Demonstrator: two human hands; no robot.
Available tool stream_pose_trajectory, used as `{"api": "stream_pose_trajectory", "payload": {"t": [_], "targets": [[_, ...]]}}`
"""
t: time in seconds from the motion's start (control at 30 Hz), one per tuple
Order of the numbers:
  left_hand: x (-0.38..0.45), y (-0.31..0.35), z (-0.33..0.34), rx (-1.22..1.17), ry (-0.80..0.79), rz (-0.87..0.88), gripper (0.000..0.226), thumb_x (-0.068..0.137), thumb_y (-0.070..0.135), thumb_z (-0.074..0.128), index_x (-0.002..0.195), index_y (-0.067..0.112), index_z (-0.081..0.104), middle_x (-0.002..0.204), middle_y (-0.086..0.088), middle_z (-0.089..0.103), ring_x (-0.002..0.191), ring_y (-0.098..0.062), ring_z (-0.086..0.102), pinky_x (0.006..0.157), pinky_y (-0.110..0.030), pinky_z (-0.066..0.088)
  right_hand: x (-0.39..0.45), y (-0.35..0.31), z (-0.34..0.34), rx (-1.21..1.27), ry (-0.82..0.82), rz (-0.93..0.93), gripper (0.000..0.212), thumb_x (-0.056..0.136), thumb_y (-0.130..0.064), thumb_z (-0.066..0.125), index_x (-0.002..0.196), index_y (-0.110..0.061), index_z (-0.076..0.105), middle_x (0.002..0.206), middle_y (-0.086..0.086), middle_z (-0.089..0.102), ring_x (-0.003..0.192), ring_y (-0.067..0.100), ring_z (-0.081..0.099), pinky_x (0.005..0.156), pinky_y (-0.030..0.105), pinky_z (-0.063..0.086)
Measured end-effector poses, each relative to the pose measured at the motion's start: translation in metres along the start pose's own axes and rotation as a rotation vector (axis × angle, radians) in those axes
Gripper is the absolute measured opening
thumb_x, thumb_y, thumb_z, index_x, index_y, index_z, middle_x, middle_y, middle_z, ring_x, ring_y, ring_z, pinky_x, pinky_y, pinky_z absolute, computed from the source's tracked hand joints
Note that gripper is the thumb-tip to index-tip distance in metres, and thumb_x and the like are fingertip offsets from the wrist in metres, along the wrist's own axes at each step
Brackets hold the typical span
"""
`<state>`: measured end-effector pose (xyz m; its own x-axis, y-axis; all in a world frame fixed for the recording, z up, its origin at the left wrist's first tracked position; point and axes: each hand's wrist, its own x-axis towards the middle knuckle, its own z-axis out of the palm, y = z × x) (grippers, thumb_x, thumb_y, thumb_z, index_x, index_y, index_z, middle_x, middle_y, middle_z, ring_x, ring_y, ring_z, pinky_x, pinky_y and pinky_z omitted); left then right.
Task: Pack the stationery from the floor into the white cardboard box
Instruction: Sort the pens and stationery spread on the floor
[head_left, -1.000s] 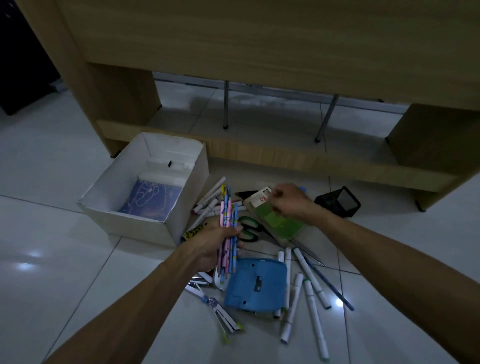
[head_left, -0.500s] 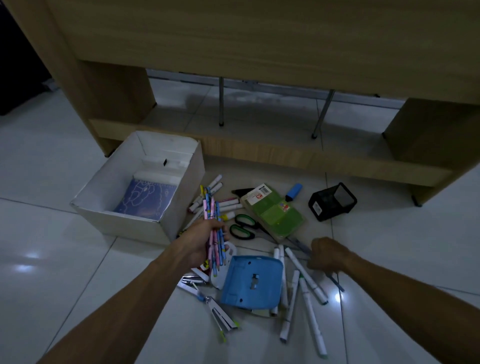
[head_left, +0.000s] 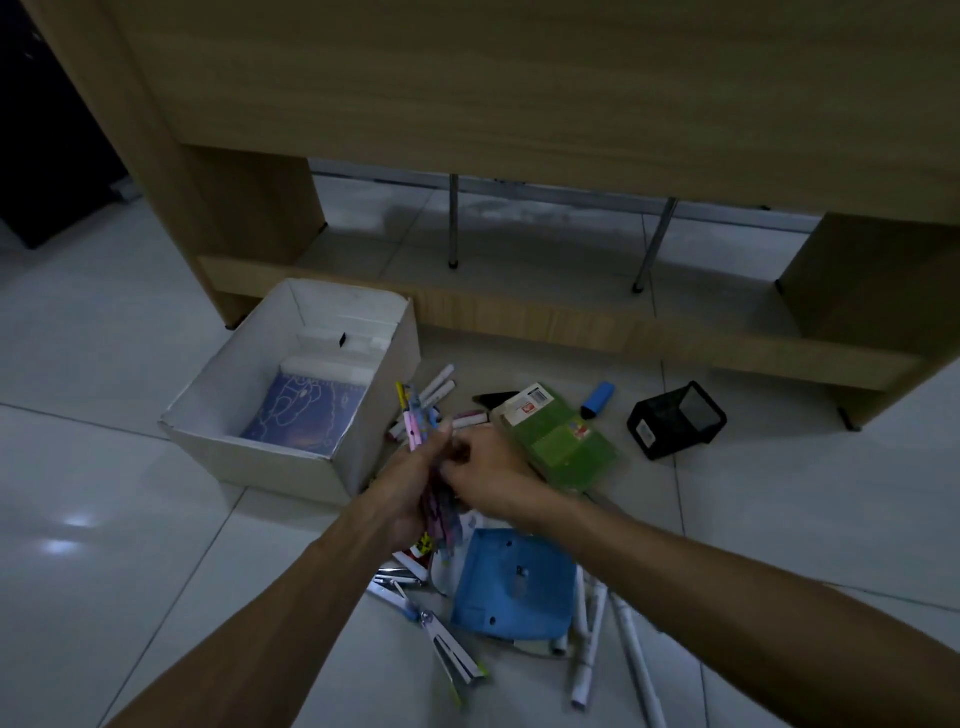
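Observation:
The white cardboard box (head_left: 270, 467) stands open on the floor at left, with a blue notebook (head_left: 306, 415) lying flat inside. My left hand (head_left: 410, 483) is shut on a bundle of colourful pens (head_left: 415, 423), held upright just right of the box. My right hand (head_left: 480, 473) meets the left one at the bundle, fingers closed against the pens. What it holds is hidden. Loose stationery lies below and to the right: a blue case (head_left: 517, 582), white markers (head_left: 631, 639), a green packet (head_left: 561, 439), a blue highlighter (head_left: 597, 399).
A black mesh pen holder (head_left: 675, 418) lies tipped at right. A wooden desk (head_left: 519, 104) rises behind, its low rail (head_left: 571, 322) just beyond the box. Clips and a compass (head_left: 431, 623) lie near my left forearm. White floor tiles (head_left: 93, 545) stretch to the left.
My right hand came up from the markers on the floor at right and joined my left hand at the pen bundle. The left hand stayed beside the box.

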<state>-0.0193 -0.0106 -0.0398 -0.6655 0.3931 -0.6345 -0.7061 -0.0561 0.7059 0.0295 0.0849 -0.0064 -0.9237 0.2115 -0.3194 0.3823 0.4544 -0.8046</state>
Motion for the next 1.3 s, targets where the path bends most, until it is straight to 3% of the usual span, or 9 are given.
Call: {"api": "stream_pose_trajectory", "payload": {"t": [0.1, 0.2, 0.3, 0.5, 0.6, 0.7, 0.97, 1.2, 1.3], "targets": [[0.004, 0.005, -0.006, -0.067, 0.068, -0.03, 0.025, 0.095, 0.031, 0.053, 0.096, 0.008, 0.063, 0.072, -0.008, 0.071, 0.06, -0.019, 0.068, 0.044, -0.023, 0.053, -0.01, -0.004, 0.018, -0.146, 0.086, -0.081, 0.026, 0.086, -0.024, 0.059, 0.11, -0.016, 0.064, 0.109, 0.005, 0.063, 0.095, 0.02, 0.062, 0.077, 0.029, 0.052], [0.01, 0.016, -0.011, -0.166, 0.139, 0.047, 0.027, 0.099, 0.023, 0.047, 0.076, 0.011, 0.055, 0.059, -0.005, 0.06, 0.054, -0.015, 0.059, 0.042, -0.019, 0.051, -0.031, 0.006, 0.031, -0.042, 0.152, -0.146, 0.045, 0.092, -0.029, 0.055, 0.135, -0.021, 0.042, 0.129, -0.001, 0.037, 0.119, 0.016, 0.045, 0.097, 0.026, 0.042], [0.016, 0.026, -0.015, -0.233, 0.197, 0.146, 0.018, 0.097, 0.018, 0.051, 0.081, 0.011, 0.052, 0.05, 0.0, 0.056, 0.04, -0.009, 0.056, 0.041, -0.019, 0.05, -0.036, 0.01, 0.049, 0.386, 0.096, 0.142, 0.06, 0.099, -0.039, 0.044, 0.15, -0.017, 0.022, 0.152, -0.001, 0.028, 0.138, 0.018, 0.033, 0.112, 0.033, 0.031], [0.009, 0.023, 0.002, -0.166, 0.164, 0.181, 0.022, 0.097, 0.013, 0.049, 0.075, 0.009, 0.05, 0.056, -0.002, 0.053, 0.055, -0.014, 0.051, 0.045, -0.021, 0.048, -0.004, -0.01, 0.058, 0.829, 0.139, 0.231, 0.034, 0.101, -0.027, 0.042, 0.13, -0.01, 0.051, 0.12, 0.007, 0.063, 0.105, 0.015, 0.061, 0.096, 0.029, 0.049], [0.011, 0.035, -0.005, -0.152, 0.17, 0.212, 0.006, 0.095, 0.012, 0.051, 0.092, 0.007, 0.05, 0.069, -0.007, 0.055, 0.059, -0.018, 0.055, 0.049, -0.024, 0.053, -0.004, -0.011, 0.035, 0.546, 0.111, 0.083, 0.032, 0.102, -0.031, 0.039, 0.118, -0.012, 0.059, 0.096, -0.002, 0.065, 0.089, 0.01, 0.061, 0.08, 0.02, 0.051], [0.012, 0.051, -0.02, -0.175, 0.145, 0.243, 0.01, 0.097, 0.012, 0.049, 0.088, 0.009, 0.048, 0.07, -0.006, 0.051, 0.057, -0.015, 0.055, 0.048, -0.023, 0.053, 0.02, 0.003, 0.007, 0.249, 0.159, 0.084, 0.033, 0.102, -0.029, 0.04, 0.122, -0.012, 0.061, 0.119, 0.005, 0.061, 0.11, 0.025, 0.057, 0.093, 0.034, 0.045], [0.023, 0.07, -0.057, -0.23, 0.143, 0.248, 0.021, 0.096, 0.015, 0.05, 0.076, 0.012, 0.049, 0.061, -0.001, 0.054, 0.052, -0.011, 0.057, 0.051, -0.025, 0.054, 0.1, 0.051, -0.018, -0.243, 0.06, 0.115, 0.036, 0.099, -0.029, 0.046, 0.129, -0.014, 0.059, 0.134, 0.009, 0.057, 0.115, 0.025, 0.056, 0.083, 0.021, 0.041], [0.032, 0.071, -0.086, -0.387, -0.083, 0.046, 0.031, 0.098, 0.025, 0.045, 0.07, 0.014, 0.048, 0.053, 0.001, 0.055, 0.047, -0.012, 0.056, 0.064, -0.027, 0.054, 0.152, 0.054, -0.003, -0.46, 0.058, -0.018, 0.026, 0.095, -0.009, 0.045, 0.105, 0.007, 0.063, 0.106, 0.018, 0.066, 0.096, 0.03, 0.062, 0.082, 0.041, 0.053], [0.032, 0.069, -0.085, -0.416, -0.087, 0.068, 0.031, 0.097, 0.023, 0.047, 0.068, 0.012, 0.049, 0.054, 0.0, 0.054, 0.046, -0.012, 0.056, 0.067, -0.027, 0.058, 0.169, 0.059, 0.003, -0.631, 0.032, -0.006, 0.027, 0.095, -0.007, 0.039, 0.071, -0.003, 0.051, 0.078, 0.006, 0.055, 0.079, 0.024, 0.058, 0.054, 0.029, 0.039]]}}
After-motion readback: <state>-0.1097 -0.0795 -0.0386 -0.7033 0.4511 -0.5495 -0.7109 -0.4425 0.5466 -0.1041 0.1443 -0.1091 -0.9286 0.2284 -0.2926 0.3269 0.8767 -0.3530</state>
